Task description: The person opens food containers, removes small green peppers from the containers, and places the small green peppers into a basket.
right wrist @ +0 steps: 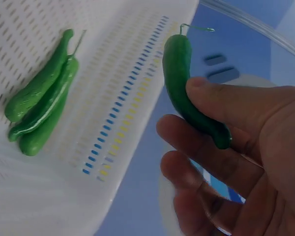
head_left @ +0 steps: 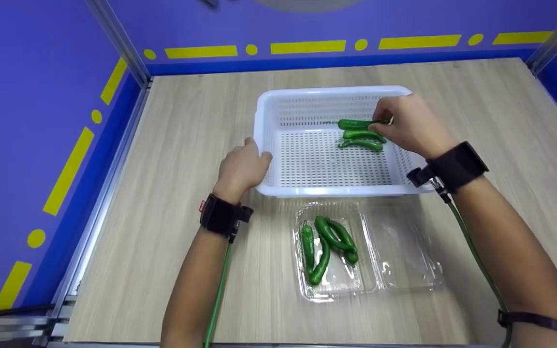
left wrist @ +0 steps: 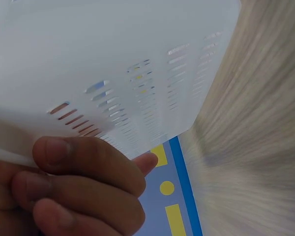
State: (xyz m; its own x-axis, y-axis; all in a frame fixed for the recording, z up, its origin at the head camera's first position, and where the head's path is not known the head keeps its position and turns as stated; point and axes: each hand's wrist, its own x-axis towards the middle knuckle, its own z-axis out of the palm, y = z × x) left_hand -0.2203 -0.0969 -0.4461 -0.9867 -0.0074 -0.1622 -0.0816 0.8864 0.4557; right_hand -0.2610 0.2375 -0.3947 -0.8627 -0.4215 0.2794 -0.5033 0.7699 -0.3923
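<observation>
My right hand (head_left: pixel 406 123) pinches a green chili pepper (right wrist: pixel 177 64) between thumb and fingers, over the right part of a white plastic basket (head_left: pixel 331 190). In the right wrist view, the pepper's thin stem points up and away from the fingers. Several green chili peppers (right wrist: pixel 44 93) lie close together on the basket's slotted floor, just below that hand. On the basket's left side, my left hand (head_left: pixel 243 166) grips the rim, and its curled fingers (left wrist: pixel 88 162) show under the edge in the left wrist view.
In front of the basket lies an open clear plastic clamshell box (head_left: pixel 324 293). Several more green chili peppers (head_left: pixel 339 240) are in its left half, and its lid (head_left: pixel 404 246) is folded out to the right. Blue panels (head_left: pixel 41 121) with yellow marks border the wooden table (head_left: pixel 186 121).
</observation>
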